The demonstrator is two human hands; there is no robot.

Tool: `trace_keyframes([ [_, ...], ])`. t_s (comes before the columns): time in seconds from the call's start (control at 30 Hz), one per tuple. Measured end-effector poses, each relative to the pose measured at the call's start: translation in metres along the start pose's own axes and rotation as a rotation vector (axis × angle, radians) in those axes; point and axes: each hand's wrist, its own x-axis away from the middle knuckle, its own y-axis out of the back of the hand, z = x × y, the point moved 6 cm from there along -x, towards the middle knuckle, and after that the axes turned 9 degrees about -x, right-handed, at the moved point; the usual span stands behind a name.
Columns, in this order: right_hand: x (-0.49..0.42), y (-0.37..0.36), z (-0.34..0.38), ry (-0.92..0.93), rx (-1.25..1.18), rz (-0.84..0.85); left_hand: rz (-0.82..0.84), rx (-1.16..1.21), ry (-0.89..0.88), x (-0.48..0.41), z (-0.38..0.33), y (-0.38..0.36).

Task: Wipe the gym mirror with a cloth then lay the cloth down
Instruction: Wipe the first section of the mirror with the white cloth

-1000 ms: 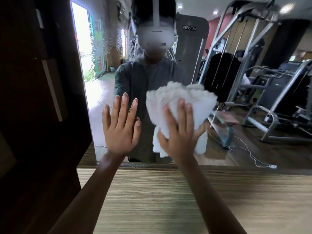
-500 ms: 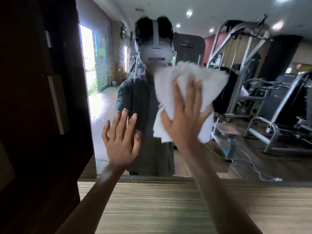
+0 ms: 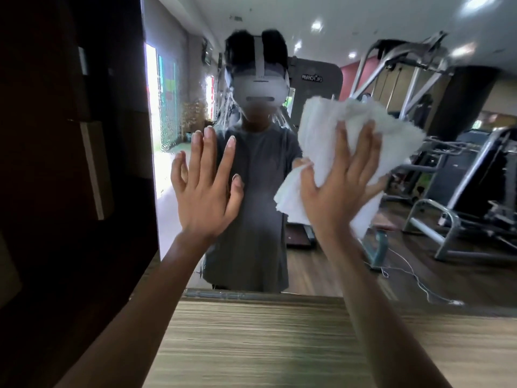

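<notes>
One wooden ledge (image 3: 265, 345) below mirror (image 3: 307, 37); left hand (image 3: 205, 197) fingers (image 3: 210, 152) spread, right hand (image 3: 335, 197) fingers (image 3: 342, 152) pressing cloth (image 3: 321, 127).

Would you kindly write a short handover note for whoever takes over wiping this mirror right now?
Left hand: open, flat on the large wall mirror.
Right hand: straight fingers press the white folded terry cloth against the glass.
Done: wiping under way; cleaned share unclear.
Left: finish wiping, then lay the cloth down, perhaps on the striped wooden ledge below.
</notes>
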Motion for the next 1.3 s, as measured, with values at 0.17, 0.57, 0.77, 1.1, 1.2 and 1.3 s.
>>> trace_keyframes([
  [0.17,0.076,-0.014,0.019,0.469,0.081,0.221,0.0,0.005,-0.034,0.002,0.001,0.0],
  [0.57,-0.028,-0.005,0.037,-0.004,-0.077,0.005,-0.053,0.007,-0.019,0.002,0.001,0.003],
  [0.77,0.059,-0.013,0.017,0.578,0.08,0.28,-0.047,-0.02,-0.03,0.002,0.003,0.002],
  [1.1,-0.063,-0.005,0.031,0.1,0.0,0.079,-0.044,-0.018,0.045,-0.071,-0.005,0.008],
  [1.2,-0.026,-0.011,0.038,0.402,0.065,0.183,-0.023,-0.019,0.002,-0.069,-0.004,0.003],
  [1.3,0.004,-0.004,0.004,0.522,0.092,0.233,-0.016,-0.016,-0.021,-0.071,-0.004,0.003],
])
